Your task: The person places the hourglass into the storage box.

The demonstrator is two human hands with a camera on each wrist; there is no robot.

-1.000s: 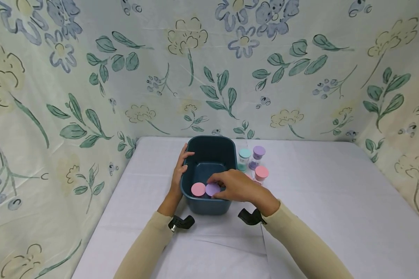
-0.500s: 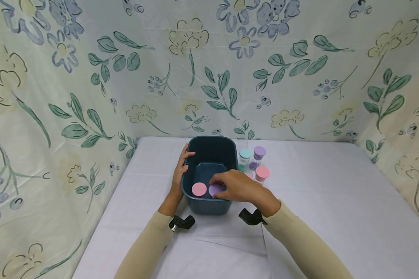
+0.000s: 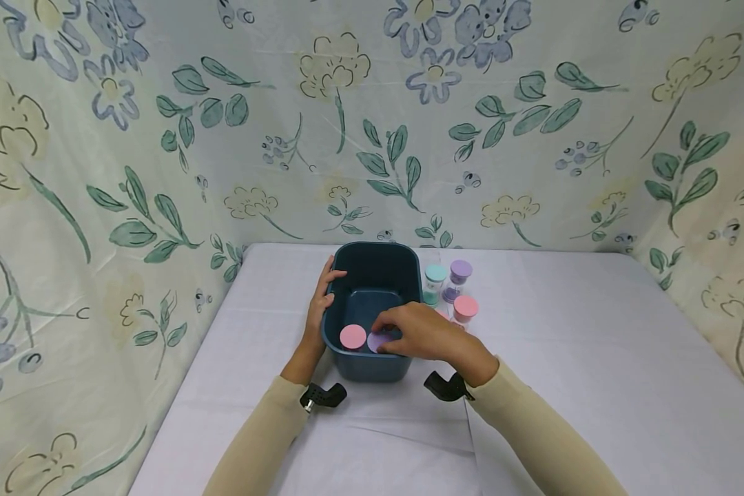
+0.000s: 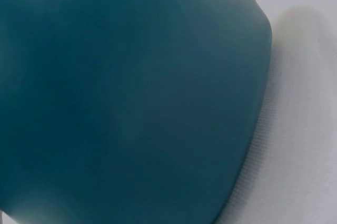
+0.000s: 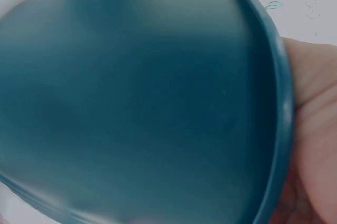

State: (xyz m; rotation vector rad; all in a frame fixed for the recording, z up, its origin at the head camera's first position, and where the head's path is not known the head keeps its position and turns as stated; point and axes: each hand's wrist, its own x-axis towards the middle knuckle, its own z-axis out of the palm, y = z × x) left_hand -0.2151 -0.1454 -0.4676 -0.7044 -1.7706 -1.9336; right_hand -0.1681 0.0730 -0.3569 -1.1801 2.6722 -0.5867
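In the head view, a dark blue plastic bin [image 3: 372, 368] stands on the table. My left hand [image 3: 318, 306] holds its left side, palm along the outer wall and fingertips over the rim. My right hand [image 3: 424, 331] reaches over the right rim, thumb and fingers pinching the purple cap of a sand timer [image 3: 379, 342] inside the bin. Left of that timer stands another with a pink cap [image 3: 353, 337]. The bin's outer wall [image 4: 131, 97] fills most of the left wrist view. In the right wrist view my right hand [image 5: 316, 124] crosses the rim; its fingertips are hidden.
Right of the bin stand several more sand timers: a teal one [image 3: 434, 284], a purple one [image 3: 457, 280] and a pink one [image 3: 465, 309]. A pink edge shows beside my right hand. White cloth covers the table [image 3: 564, 358]; a floral curtain [image 3: 446, 138] hangs behind.
The purple-capped sand timer has shifted slightly within the right fingers, first right, then a little back toward the near wall. Left hand and bin stay nearly still.
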